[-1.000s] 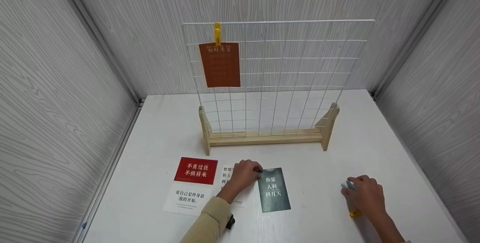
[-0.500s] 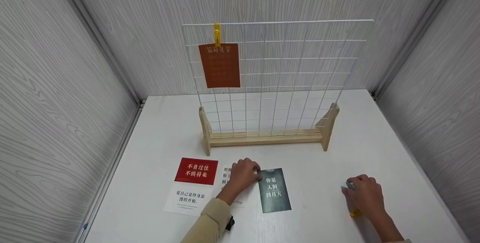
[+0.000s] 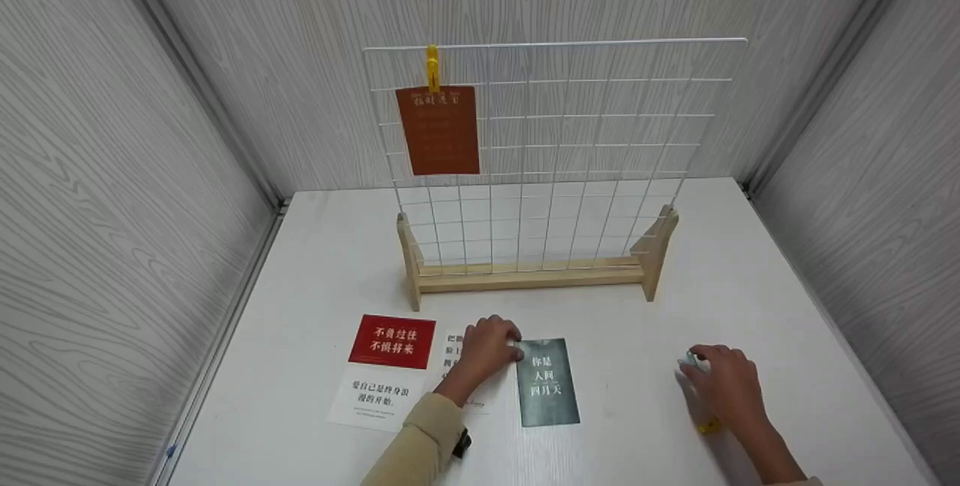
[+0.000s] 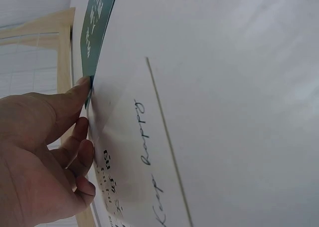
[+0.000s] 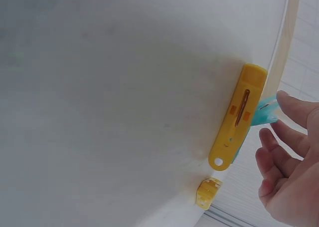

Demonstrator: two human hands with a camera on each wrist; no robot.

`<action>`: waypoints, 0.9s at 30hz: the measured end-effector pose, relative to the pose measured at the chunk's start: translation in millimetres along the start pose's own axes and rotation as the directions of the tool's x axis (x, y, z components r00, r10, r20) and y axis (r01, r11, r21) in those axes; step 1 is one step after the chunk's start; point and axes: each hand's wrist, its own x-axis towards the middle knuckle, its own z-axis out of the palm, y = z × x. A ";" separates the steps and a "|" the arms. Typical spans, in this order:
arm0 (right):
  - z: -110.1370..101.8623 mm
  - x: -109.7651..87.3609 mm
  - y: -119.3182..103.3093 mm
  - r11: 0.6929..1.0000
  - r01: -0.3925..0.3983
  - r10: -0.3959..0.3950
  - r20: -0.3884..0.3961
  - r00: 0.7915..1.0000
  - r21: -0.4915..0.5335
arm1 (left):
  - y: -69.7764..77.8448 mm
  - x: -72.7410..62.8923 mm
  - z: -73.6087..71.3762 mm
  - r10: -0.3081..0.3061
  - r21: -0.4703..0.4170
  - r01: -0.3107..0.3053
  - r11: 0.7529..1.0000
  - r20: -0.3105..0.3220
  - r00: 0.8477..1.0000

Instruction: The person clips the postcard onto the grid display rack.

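In the head view my left hand (image 3: 489, 351) pinches the upper left corner of a dark green card (image 3: 548, 382) with white lettering. The left wrist view shows the thumb (image 4: 79, 90) on that corner of the card (image 4: 97, 32), the other fingers curled below. At the right, my right hand (image 3: 726, 388) holds a small light blue clip (image 3: 690, 360). In the right wrist view, thumb and forefinger pinch this teal clip (image 5: 264, 112), partly hidden behind a yellow clip (image 5: 239, 117). A second yellow clip (image 5: 208, 193) lies close by.
A white wire grid (image 3: 559, 118) stands in a wooden base (image 3: 532, 278) behind the hands. A yellow clip (image 3: 433, 68) holds a brown card (image 3: 439, 132) on it. Left lie a red card (image 3: 392, 341), a white card (image 3: 375, 396) and another white card (image 3: 480, 396) under the left forearm.
My right hand has moved slightly up and left with the light blue clip. The green card has turned a little under my left hand, which stays nearly in place.
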 end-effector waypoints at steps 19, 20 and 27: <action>2.5 2.4 -6.3 0.991 0.067 -0.064 -0.029 0.998 0.112 | 3.6 2.0 -0.2 -0.034 -0.034 0.035 0.999 0.041 0.999; 3.3 1.8 -6.4 0.989 0.094 -0.088 -0.059 0.994 0.116 | 3.9 2.0 -0.4 -0.036 -0.037 0.037 0.999 0.043 0.998; 8.7 -0.6 -7.9 0.939 0.337 -0.294 -0.335 0.895 0.076 | 5.0 -0.3 -2.4 -0.038 -0.069 0.042 0.997 0.053 0.998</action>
